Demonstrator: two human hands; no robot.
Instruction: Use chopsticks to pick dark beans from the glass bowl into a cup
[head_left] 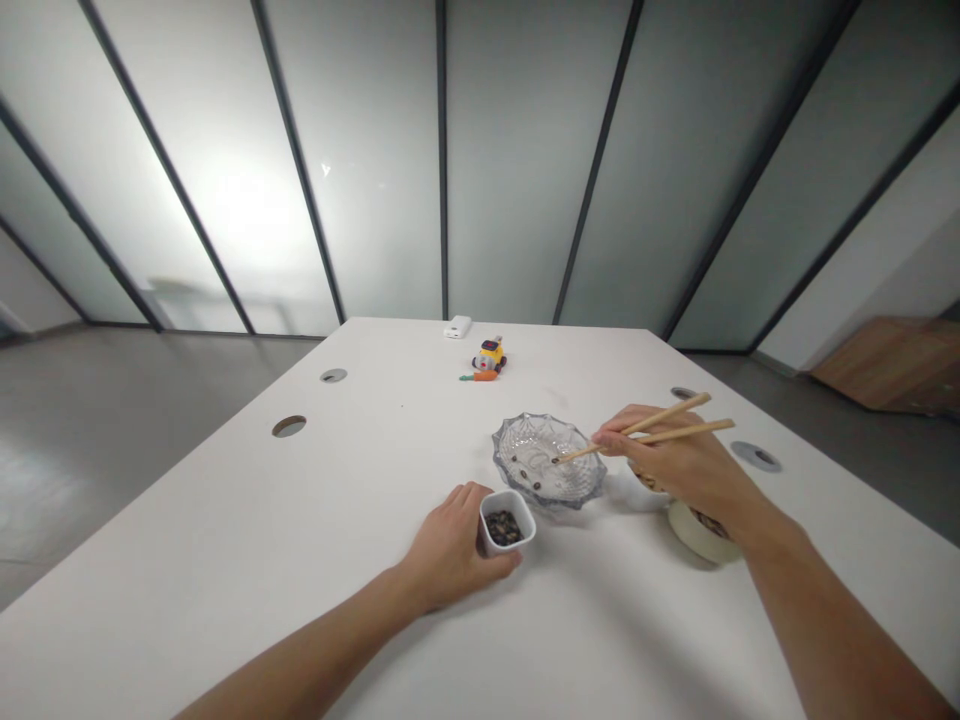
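My left hand [455,548] is wrapped round a small white square cup [489,541], which is partly filled with dark seeds [503,527]. In my right hand [660,455] is a pair of wooden chopsticks [675,412]. Their tips reach into a clear glass dish [551,428] with a scalloped rim and meet at a dark seed. A few more dark seeds lie in the dish, towards its near left side. Under my right hand and wrist stand a white bowl [639,492] and a cream-coloured bowl [694,540], both partly hidden, with brownish pieces inside.
Farther back on the white table [375,480] are a yellow toy vehicle [490,354], an orange toy screwdriver [480,377] and a white box-shaped device [457,327]. Round holes [289,427] pierce the tabletop near both sides. Frosted glass panels [525,160] stand behind the table.
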